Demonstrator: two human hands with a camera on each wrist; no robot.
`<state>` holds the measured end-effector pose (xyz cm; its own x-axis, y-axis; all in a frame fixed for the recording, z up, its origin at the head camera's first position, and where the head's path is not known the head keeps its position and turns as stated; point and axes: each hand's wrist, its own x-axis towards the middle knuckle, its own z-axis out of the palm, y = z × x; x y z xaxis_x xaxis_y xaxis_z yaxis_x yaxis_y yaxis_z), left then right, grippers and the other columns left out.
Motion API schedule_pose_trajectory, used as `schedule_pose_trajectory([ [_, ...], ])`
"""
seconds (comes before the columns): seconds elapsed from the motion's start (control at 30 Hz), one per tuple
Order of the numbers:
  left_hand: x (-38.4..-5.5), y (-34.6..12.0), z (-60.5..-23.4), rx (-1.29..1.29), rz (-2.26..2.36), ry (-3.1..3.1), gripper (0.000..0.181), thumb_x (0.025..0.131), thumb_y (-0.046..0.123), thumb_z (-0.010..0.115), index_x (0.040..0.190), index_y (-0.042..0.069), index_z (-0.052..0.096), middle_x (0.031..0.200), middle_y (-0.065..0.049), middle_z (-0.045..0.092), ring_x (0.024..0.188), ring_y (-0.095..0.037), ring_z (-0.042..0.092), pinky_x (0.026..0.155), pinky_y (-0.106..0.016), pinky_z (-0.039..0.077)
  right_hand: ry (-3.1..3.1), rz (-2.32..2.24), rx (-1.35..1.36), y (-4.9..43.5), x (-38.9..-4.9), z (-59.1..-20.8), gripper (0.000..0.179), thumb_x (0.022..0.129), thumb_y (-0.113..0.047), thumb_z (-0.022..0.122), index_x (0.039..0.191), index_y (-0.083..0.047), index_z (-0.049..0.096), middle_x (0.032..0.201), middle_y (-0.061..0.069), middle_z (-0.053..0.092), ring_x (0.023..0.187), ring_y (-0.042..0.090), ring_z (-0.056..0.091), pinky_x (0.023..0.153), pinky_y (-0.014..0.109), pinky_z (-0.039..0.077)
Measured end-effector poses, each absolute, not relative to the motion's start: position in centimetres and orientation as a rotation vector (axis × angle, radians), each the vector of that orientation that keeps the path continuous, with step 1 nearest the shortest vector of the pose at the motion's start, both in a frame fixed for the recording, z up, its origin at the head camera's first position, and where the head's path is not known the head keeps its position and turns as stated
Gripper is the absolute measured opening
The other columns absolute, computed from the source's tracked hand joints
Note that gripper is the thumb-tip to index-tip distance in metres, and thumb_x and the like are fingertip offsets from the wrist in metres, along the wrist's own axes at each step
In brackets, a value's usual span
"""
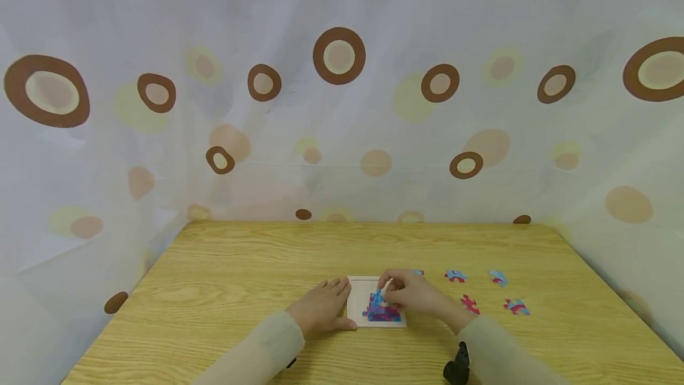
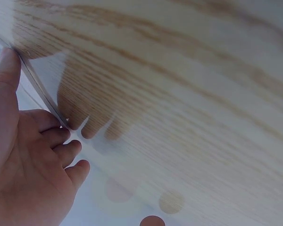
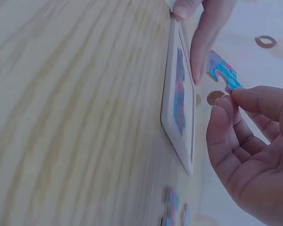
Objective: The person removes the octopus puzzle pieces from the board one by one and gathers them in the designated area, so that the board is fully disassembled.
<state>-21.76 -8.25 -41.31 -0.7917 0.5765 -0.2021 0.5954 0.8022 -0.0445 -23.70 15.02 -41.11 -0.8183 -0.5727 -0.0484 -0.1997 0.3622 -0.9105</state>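
A white puzzle tray point(image 1: 357, 294) lies flat on the table, with joined blue, pink and purple jigsaw pieces point(image 1: 386, 316) in its lower right part. Against the tray's left edge rests my left hand point(image 1: 323, 306), its fingers extended; the left wrist view shows the thumb and fingers point(image 2: 61, 153) along that edge. Between thumb and forefinger, my right hand point(image 1: 415, 296) pinches a blue, purple and pink jigsaw piece point(image 3: 221, 68). In the right wrist view this piece is tilted and held above the tray, apart from it.
Right of the tray lie several loose jigsaw pieces, among them a blue and red one point(image 1: 456, 276), a pale blue one point(image 1: 498, 278), a mostly red one point(image 1: 469, 304) and a striped one point(image 1: 516, 306). A patterned curtain point(image 1: 342, 123) hangs behind the wooden table point(image 1: 230, 278).
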Motion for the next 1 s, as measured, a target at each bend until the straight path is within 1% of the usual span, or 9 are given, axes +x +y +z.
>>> schedule_pose_trajectory([
  [0.13, -21.8, -8.3, -41.4, 0.929, -0.159, 2.807, 0.082, 0.086, 0.063, 0.042, 0.144, 0.006, 0.031, 0.148, -0.006, 0.027, 0.134, -0.019, 0.024, 0.108, -0.034, 0.022, 2.254, -1.449, -0.704, 17.2, -23.2, -40.8, 0.009, 0.091, -0.002, 0.053, 0.099, 0.001, 0.055, 0.071, 0.013, 0.055, 0.055, 0.019, 0.045, 0.048, 0.028, 0.039],
  [0.2, -21.7, -8.3, -41.3, 0.937, -0.156, 2.802, 0.082, 0.086, 0.062, 0.042, 0.144, 0.006, 0.031, 0.148, -0.006, 0.027, 0.134, -0.020, 0.024, 0.108, -0.034, 0.022, 2.243, -1.444, -0.722, 18.3, -23.0, -40.9, 0.009, 0.091, -0.001, 0.054, 0.099, 0.003, 0.055, 0.069, 0.012, 0.054, 0.053, 0.016, 0.042, 0.047, 0.026, 0.037],
  [0.4, -21.7, -8.3, -41.2, 0.942, -0.161, 2.798, 0.081, 0.087, 0.062, 0.042, 0.144, 0.006, 0.030, 0.148, -0.006, 0.027, 0.134, -0.020, 0.024, 0.108, -0.034, 0.022, 2.140, -1.442, -0.741, 21.3, -22.2, -41.5, 0.009, 0.089, 0.002, 0.053, 0.097, 0.006, 0.054, 0.066, 0.004, 0.050, 0.051, 0.011, 0.039, 0.047, 0.022, 0.034],
  [0.5, -21.7, -8.3, -41.3, 0.943, -0.159, 2.800, 0.081, 0.087, 0.062, 0.043, 0.144, 0.006, 0.031, 0.148, -0.006, 0.027, 0.134, -0.020, 0.024, 0.108, -0.034, 0.022, 2.104, -1.411, -0.736, 22.4, -21.8, -41.7, 0.011, 0.088, 0.001, 0.055, 0.097, 0.006, 0.056, 0.066, 0.002, 0.050, 0.052, 0.010, 0.041, 0.047, 0.021, 0.037],
  [0.7, -21.7, -8.3, -41.2, 0.941, -0.155, 2.793, 0.081, 0.087, 0.061, 0.042, 0.144, 0.006, 0.030, 0.148, -0.006, 0.026, 0.135, -0.020, 0.023, 0.108, -0.034, 0.022, 2.065, -1.352, -0.708, 23.8, -20.9, -42.0, 0.010, 0.088, -0.003, 0.057, 0.097, 0.003, 0.057, 0.070, 0.004, 0.056, 0.056, 0.011, 0.050, 0.050, 0.021, 0.045],
  [0.87, -21.7, -8.3, -41.1, 0.943, -0.151, 2.787, 0.080, 0.087, 0.061, 0.043, 0.144, 0.006, 0.030, 0.148, -0.007, 0.026, 0.135, -0.020, 0.023, 0.108, -0.035, 0.022, 2.004, -1.340, -0.757, 24.2, -20.5, -42.0, 0.011, 0.089, -0.002, 0.056, 0.097, 0.005, 0.057, 0.070, 0.002, 0.055, 0.055, 0.009, 0.051, 0.050, 0.019, 0.045],
  [1.0, -21.7, -8.2, -41.0, 0.936, -0.146, 2.784, 0.080, 0.087, 0.060, 0.043, 0.144, 0.005, 0.030, 0.148, -0.007, 0.026, 0.135, -0.020, 0.023, 0.108, -0.035, 0.022, 2.006, -1.331, -0.753, 24.2, -20.3, -42.0, 0.009, 0.089, -0.002, 0.055, 0.096, 0.004, 0.058, 0.070, 0.002, 0.054, 0.055, 0.009, 0.051, 0.048, 0.018, 0.044],
])
